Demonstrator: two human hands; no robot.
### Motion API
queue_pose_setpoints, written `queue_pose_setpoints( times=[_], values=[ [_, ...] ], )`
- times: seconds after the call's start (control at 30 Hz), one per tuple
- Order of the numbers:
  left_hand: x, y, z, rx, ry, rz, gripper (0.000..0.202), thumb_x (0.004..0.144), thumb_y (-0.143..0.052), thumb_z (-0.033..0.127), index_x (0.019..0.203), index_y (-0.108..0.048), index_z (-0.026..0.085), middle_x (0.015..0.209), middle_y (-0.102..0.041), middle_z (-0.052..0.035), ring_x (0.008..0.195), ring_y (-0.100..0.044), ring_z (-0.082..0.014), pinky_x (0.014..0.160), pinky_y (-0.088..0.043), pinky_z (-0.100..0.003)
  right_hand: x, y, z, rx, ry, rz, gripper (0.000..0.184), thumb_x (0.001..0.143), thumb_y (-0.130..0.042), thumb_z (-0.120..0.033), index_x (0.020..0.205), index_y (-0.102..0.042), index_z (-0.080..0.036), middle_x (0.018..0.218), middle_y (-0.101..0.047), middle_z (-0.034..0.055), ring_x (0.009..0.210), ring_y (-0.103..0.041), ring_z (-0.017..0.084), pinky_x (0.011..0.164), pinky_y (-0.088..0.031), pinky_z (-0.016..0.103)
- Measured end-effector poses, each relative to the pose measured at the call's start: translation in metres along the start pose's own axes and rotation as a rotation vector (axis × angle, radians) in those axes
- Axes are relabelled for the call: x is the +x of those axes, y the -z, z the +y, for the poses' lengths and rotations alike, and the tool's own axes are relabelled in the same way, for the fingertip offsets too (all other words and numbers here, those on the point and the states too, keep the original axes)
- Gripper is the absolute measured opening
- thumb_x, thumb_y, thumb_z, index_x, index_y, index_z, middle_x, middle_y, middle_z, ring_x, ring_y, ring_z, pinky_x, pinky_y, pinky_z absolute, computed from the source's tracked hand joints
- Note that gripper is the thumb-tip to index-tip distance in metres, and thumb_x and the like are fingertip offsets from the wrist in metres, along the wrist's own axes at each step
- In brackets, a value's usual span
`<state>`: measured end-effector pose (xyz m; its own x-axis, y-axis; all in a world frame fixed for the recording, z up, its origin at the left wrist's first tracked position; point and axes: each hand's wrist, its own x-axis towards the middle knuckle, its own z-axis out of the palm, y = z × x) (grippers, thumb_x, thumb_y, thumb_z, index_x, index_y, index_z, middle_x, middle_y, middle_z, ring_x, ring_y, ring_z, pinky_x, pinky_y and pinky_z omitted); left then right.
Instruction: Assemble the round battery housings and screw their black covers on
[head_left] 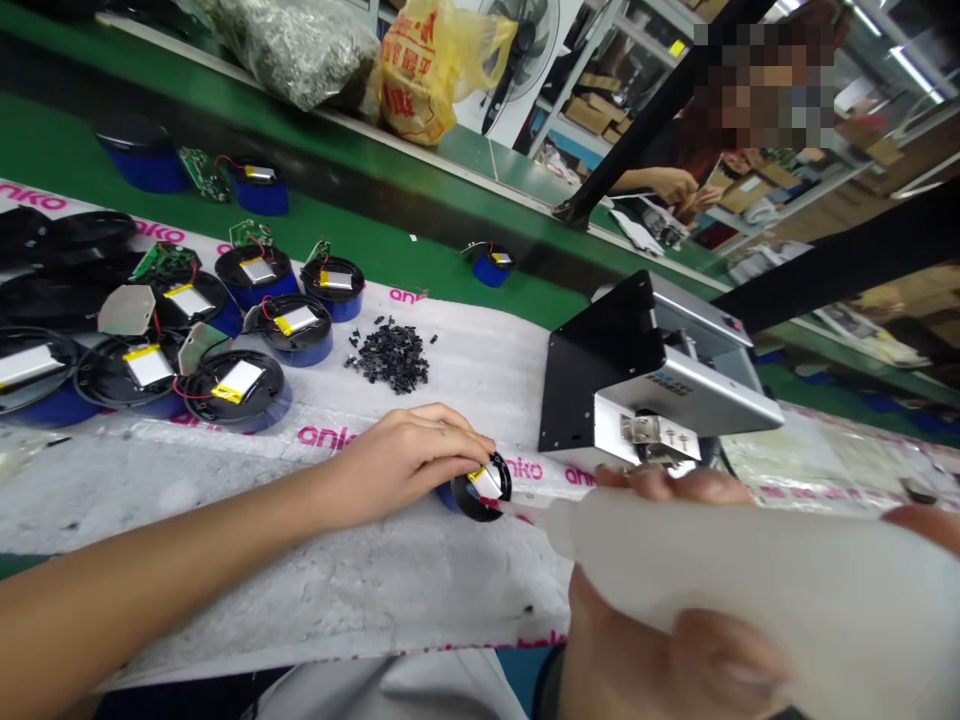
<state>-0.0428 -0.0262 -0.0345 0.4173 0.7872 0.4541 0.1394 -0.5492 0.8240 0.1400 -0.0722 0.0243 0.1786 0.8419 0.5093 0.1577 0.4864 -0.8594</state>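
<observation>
White bottle [720,560] points at the round unit [486,486] under left fingers [459,446].

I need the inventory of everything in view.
bench: one, green, across view
sheet: one, white, on bench
near case: one, blue-black, centre
other cases: about ten, blue-black, mostly left
batteries: several, whitish, in cases
circuit boards: several, mostly green, left
small parts: one pile, black, centre
machine: one, black-silver, right
plastic bag: one, yellow, back
plastic wrap: one bundle, clear, back
fan: one, black blades, back
boxes: several, brown, back
co-worker's hands: two, bare, back right
bottle: one, whitish, front right
left hand: one, bare, on near case
right hand: one, bare, holding bottle
</observation>
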Motion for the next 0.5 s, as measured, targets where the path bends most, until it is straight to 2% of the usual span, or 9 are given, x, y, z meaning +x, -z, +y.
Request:
queue_pose_setpoints(
  times=[0.07, 0.1, 0.13, 0.2, 0.27, 0.33, 0.4, 0.5],
  values=[
    [0.001, 0.001, 0.002, -0.051, 0.061, 0.022, 0.018, 0.093, -0.061, 0.014, 0.101, -0.077, 0.017, 0.104, -0.079, -0.0070, 0.100, -0.070, -0.0183, 0.090, -0.056, -0.029, 0.012, -0.006, -0.007, 0.216, -0.035, 0.188, 0.037, 0.087, -0.069, -0.056, 0.120, -0.060, -0.043, 0.111, -0.057, -0.0014, 0.115, -0.057, 0.026, 0.106, -0.046, 0.042],
    [0.002, 0.003, 0.002, -0.071, 0.111, 0.051, 0.017, 0.093, -0.062, 0.014, 0.100, -0.077, 0.017, 0.103, -0.079, -0.0063, 0.099, -0.071, -0.0177, 0.090, -0.055, -0.029, 0.020, -0.011, -0.010, 0.317, -0.056, 0.261, 0.027, 0.092, -0.063, -0.053, 0.115, -0.064, -0.039, 0.109, -0.059, -0.0009, 0.118, -0.057, 0.025, 0.108, -0.045, 0.041],
    [0.003, 0.005, 0.003, -0.085, 0.169, 0.099, 0.016, 0.093, -0.062, 0.015, 0.098, -0.077, 0.018, 0.101, -0.079, -0.0053, 0.098, -0.071, -0.0172, 0.089, -0.055, -0.028, 0.028, -0.015, -0.013, 0.385, -0.092, 0.295, 0.024, 0.098, -0.052, -0.051, 0.109, -0.067, -0.035, 0.107, -0.061, 0.0000, 0.119, -0.058, 0.024, 0.110, -0.044, 0.041],
    [0.004, 0.010, 0.003, -0.097, 0.283, 0.236, 0.013, 0.091, -0.064, 0.018, 0.094, -0.077, 0.019, 0.098, -0.079, -0.0033, 0.093, -0.071, -0.0163, 0.084, -0.055, -0.026, 0.046, -0.026, -0.018, 0.519, -0.184, 0.327, 0.034, 0.104, -0.039, -0.046, 0.099, -0.067, -0.028, 0.101, -0.063, 0.0010, 0.110, -0.064, 0.021, 0.108, -0.047, 0.040],
    [0.005, 0.016, 0.003, -0.104, 0.354, 0.381, 0.011, 0.089, -0.066, 0.021, 0.090, -0.077, 0.020, 0.094, -0.079, -0.0020, 0.089, -0.071, -0.0162, 0.078, -0.054, -0.024, 0.065, -0.039, -0.019, 0.683, -0.325, 0.316, 0.025, 0.104, -0.046, -0.041, 0.097, -0.065, -0.026, 0.096, -0.065, -0.0016, 0.094, -0.067, 0.016, 0.100, -0.054, 0.038],
    [0.005, 0.022, 0.002, -0.118, 0.371, 0.483, 0.010, 0.086, -0.069, 0.024, 0.089, -0.077, 0.019, 0.092, -0.079, -0.0023, 0.086, -0.071, -0.0168, 0.075, -0.054, -0.025, 0.082, -0.053, -0.015, 0.834, -0.535, 0.272, 0.018, 0.102, -0.052, -0.038, 0.095, -0.062, -0.025, 0.092, -0.066, -0.0040, 0.084, -0.067, 0.013, 0.092, -0.058, 0.036],
    [0.005, 0.026, 0.002, -0.132, 0.372, 0.524, 0.011, 0.085, -0.070, 0.027, 0.089, -0.077, 0.019, 0.092, -0.079, -0.0031, 0.086, -0.071, -0.0174, 0.075, -0.054, -0.026, 0.095, -0.065, -0.006, 0.972, -0.781, 0.214, 0.022, 0.102, -0.049, -0.042, 0.097, -0.060, -0.024, 0.089, -0.066, -0.0024, 0.083, -0.067, 0.014, 0.084, -0.061, 0.034],
    [0.006, 0.028, 0.001, -0.137, 0.370, 0.526, 0.014, 0.086, -0.068, 0.028, 0.092, -0.076, 0.018, 0.092, -0.078, -0.0039, 0.084, -0.071, -0.0175, 0.076, -0.055, -0.027, 0.106, -0.075, 0.011, 1.119, -1.071, 0.142, 0.033, 0.104, -0.038, -0.043, 0.118, -0.056, -0.019, 0.095, -0.068, 0.0041, 0.093, -0.069, 0.016, 0.072, -0.063, 0.028]
  ],
)
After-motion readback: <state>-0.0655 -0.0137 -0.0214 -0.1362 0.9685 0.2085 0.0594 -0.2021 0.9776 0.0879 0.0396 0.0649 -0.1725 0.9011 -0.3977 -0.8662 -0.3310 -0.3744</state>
